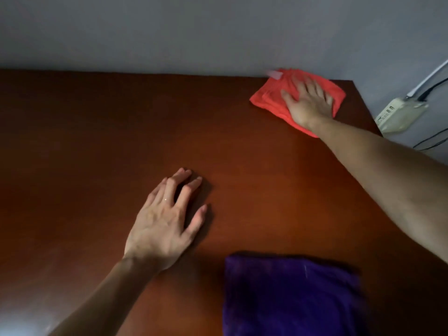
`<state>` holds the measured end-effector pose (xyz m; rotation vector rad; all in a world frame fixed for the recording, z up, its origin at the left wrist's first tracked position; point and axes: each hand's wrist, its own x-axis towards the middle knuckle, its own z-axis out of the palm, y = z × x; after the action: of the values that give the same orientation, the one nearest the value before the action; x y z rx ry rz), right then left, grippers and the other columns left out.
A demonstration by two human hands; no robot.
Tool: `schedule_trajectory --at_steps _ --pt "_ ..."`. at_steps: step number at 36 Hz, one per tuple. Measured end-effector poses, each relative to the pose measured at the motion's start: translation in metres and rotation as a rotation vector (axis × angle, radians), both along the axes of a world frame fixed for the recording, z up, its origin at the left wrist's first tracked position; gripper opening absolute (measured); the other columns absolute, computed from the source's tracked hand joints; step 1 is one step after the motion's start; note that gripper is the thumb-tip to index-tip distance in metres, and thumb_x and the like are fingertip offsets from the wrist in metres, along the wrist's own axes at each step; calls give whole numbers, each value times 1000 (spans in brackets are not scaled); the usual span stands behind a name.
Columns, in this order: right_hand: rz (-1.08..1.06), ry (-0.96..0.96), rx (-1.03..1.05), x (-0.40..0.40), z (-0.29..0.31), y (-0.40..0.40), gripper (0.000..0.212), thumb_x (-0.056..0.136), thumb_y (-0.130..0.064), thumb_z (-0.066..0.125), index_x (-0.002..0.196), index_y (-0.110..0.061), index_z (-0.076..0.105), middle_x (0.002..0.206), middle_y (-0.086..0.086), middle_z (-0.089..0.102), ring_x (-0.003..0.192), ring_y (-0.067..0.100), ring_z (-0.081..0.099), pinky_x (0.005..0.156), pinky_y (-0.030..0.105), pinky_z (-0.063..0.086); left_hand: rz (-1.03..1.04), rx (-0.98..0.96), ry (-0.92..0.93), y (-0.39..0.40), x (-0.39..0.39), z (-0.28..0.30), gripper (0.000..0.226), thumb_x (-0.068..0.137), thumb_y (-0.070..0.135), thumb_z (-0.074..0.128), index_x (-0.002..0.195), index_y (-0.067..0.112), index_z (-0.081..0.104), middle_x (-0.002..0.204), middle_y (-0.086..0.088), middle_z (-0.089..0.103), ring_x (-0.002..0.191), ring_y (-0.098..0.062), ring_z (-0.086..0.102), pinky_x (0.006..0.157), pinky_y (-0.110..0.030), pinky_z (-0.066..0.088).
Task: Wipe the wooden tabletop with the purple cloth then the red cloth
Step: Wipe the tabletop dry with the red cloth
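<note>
**At the far right corner, a flat hand on the red cloth**

At the far right corner of the wooden tabletop [242, 151], the right hand [308, 103] lies palm down on the red cloth [269, 98], its fingers straight and spread, pressing on the fabric rather than curling round it. The right arm stretches long across the table from the lower right edge of the view to reach it. The red cloth is folded into a rough square with layered edges showing on its left side; a pale tag [275, 74] sticks out at its far corner, close to the wall. The cloth's nearest corner shows just beneath the wrist.

Nearer the person and left of centre, the left hand [167, 221] rests on bare wood, holding nothing. Its fingers are loosely bent, the tips touching the surface, the thumb splayed out to the right.

Just to the right of the left forearm, at the near edge of the view, the purple cloth [291, 297] lies folded flat on the tabletop, untouched by either hand and well apart from the red one.

Beyond the table stands a grey wall [194, 30]. Off the table's right side, a whitish power strip [397, 115] sits against that wall, with white and black cables [426, 81] running up from it.
</note>
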<state>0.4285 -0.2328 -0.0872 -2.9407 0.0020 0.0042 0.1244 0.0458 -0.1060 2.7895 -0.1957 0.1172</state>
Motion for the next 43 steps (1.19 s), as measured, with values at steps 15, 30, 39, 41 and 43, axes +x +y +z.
schedule_trajectory --at_steps 15,30,39,41,43 --pt "164 -110 -27 -225 -13 -105 75 91 -72 20 159 -41 27 170 -7 21 157 15 18 124 45 14 93 154 20 -19 -1 10 62 95 50 32 135 7 52 133 -21 49 120 -41 51 99 -51 43" --pt "627 -75 -102 -182 -4 -157 67 100 -66 31 160 -39 25 171 -12 15 158 10 11 123 41 16 116 7 50 -83 36 7 65 97 59 27 147 20 41 146 -16 37 141 -32 32 122 -49 15" --pt "488 -3 -84 -37 6 -149 75 93 -74 21 160 -39 25 169 -9 22 156 15 20 122 49 20 96 31 66 -84 40 4 67 97 61 26 150 21 38 149 -13 34 150 -25 21 124 -45 12" --pt "391 0 -60 -15 7 -143 80 89 -77 17 160 -40 24 169 -8 22 156 16 20 122 51 19 91 29 57 -83 40 4 68 96 61 27 149 20 39 149 -12 34 150 -24 22 123 -46 13" --pt "285 -13 -37 0 6 -140 76 92 -75 23 159 -40 26 170 -9 22 156 17 20 122 51 17 85 23 47 -82 40 4 68 96 61 28 149 20 39 149 -11 34 151 -23 21 123 -46 14"
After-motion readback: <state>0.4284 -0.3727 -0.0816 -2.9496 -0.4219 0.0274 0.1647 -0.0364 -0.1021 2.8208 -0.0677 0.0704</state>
